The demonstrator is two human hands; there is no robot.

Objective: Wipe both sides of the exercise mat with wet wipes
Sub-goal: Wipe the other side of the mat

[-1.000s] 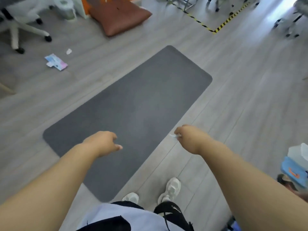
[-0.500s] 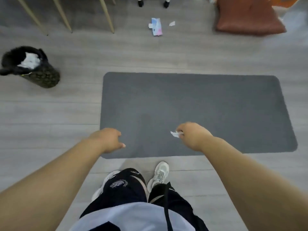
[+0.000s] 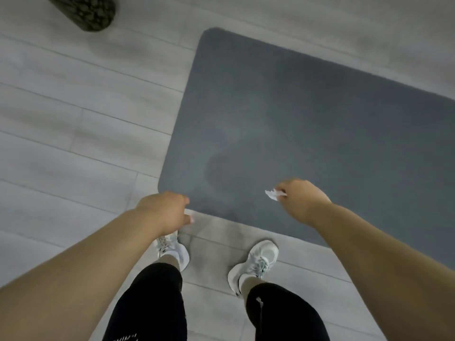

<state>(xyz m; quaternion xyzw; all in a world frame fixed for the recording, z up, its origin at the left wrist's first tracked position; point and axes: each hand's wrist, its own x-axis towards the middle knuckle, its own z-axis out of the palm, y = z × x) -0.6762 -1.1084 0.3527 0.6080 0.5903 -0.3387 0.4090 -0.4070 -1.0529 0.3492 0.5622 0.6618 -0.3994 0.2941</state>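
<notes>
head view: looking down on a grey exercise mat [image 3: 307,119] lying flat on pale plank floor [image 3: 73,143], across centre and right of the frame. pinching a small crumpled white wet wipe [image 3: 272,194] in the right hand [image 3: 301,201], fingers curled round it, above the mat's lower part. left hand [image 3: 165,212] at lower centre-left, by the mat's near corner, fingers loosely curled, nothing in it. white shoes [image 3: 256,263] on the floor just below the mat. dark patterned round object [image 3: 91,13], blurred, at upper left.
</notes>
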